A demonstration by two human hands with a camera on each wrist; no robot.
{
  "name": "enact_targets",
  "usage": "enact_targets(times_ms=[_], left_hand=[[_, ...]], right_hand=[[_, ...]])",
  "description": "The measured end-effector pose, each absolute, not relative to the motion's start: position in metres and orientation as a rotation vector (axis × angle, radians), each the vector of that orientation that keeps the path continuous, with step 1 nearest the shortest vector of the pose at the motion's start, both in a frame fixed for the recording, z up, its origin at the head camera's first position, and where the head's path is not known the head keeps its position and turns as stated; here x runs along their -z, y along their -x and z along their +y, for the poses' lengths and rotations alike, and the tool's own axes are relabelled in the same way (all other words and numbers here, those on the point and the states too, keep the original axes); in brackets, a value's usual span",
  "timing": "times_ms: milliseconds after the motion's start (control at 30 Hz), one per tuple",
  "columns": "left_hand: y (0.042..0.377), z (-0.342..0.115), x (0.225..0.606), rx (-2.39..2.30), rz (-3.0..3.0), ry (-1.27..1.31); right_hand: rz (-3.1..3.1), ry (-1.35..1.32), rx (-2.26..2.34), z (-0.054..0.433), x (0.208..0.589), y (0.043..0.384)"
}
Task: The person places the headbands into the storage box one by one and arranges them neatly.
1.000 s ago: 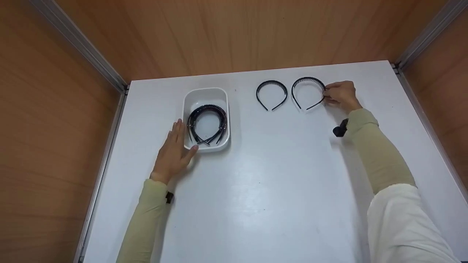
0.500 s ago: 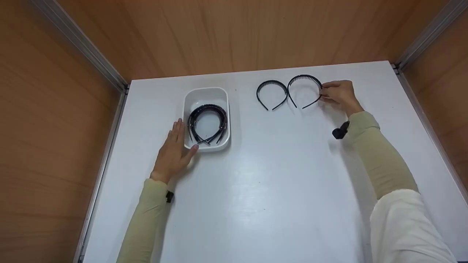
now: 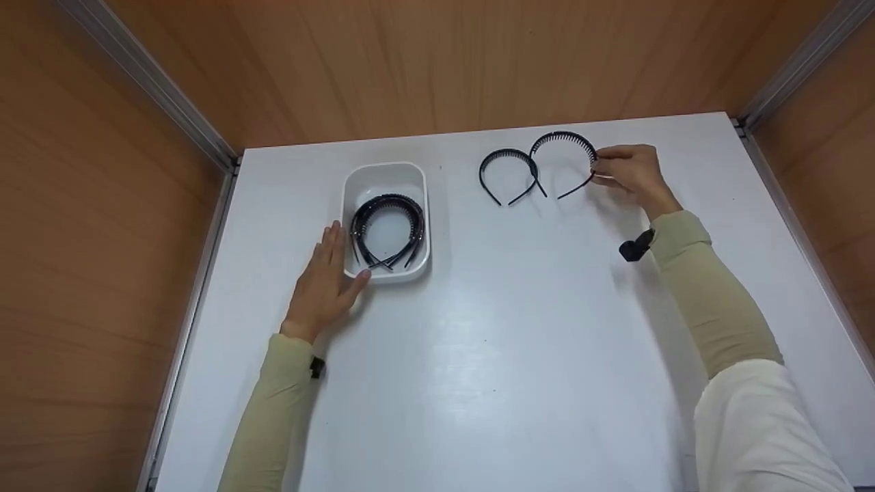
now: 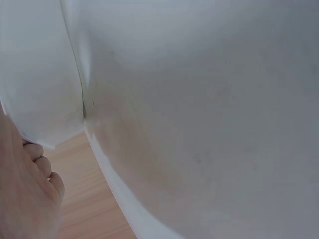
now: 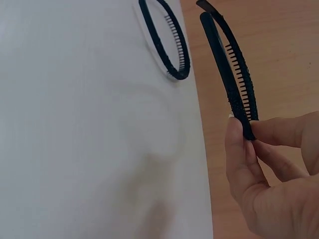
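Note:
Pinched between my right hand's (image 3: 632, 172) thumb and fingers is a black toothed headband (image 3: 563, 135), held by its right side above the table. In the right wrist view, the right hand (image 5: 279, 169) grips this headband (image 5: 224, 64) near its curve. A second black headband (image 3: 482, 174) lies on the table to its left; the two overlap in the head view. My left hand (image 3: 318, 287) has straight fingers against the left wall of a white bin (image 3: 383, 176). Several black headbands (image 3: 417, 219) lie stacked inside the bin. The left wrist view shows the left hand (image 4: 25, 194) beside the white bin wall (image 4: 40, 79).
The white table (image 3: 478, 369) ends at a wooden back panel (image 3: 437, 68). Wooden side panels (image 3: 82, 273) with metal rails stand left and right.
My right hand has lifted the headband slightly and moved it left, from beside the lying headband to overlapping it in view. The left hand and bin stay put.

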State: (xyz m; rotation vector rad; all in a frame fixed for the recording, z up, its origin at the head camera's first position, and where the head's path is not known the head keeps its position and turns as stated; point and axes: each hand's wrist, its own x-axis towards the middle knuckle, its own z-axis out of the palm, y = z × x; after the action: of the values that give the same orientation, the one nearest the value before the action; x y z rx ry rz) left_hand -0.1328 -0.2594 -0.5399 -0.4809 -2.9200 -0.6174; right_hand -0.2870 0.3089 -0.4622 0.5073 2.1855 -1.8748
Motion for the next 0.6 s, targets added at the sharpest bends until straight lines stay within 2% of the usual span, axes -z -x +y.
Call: enact_targets(times_ms=[600], left_hand=[[0.130,-0.261,0.540,0.645,-2.918,0.456]], right_hand=[[2.165,-0.383,1.953,0.285,0.451,0.279]])
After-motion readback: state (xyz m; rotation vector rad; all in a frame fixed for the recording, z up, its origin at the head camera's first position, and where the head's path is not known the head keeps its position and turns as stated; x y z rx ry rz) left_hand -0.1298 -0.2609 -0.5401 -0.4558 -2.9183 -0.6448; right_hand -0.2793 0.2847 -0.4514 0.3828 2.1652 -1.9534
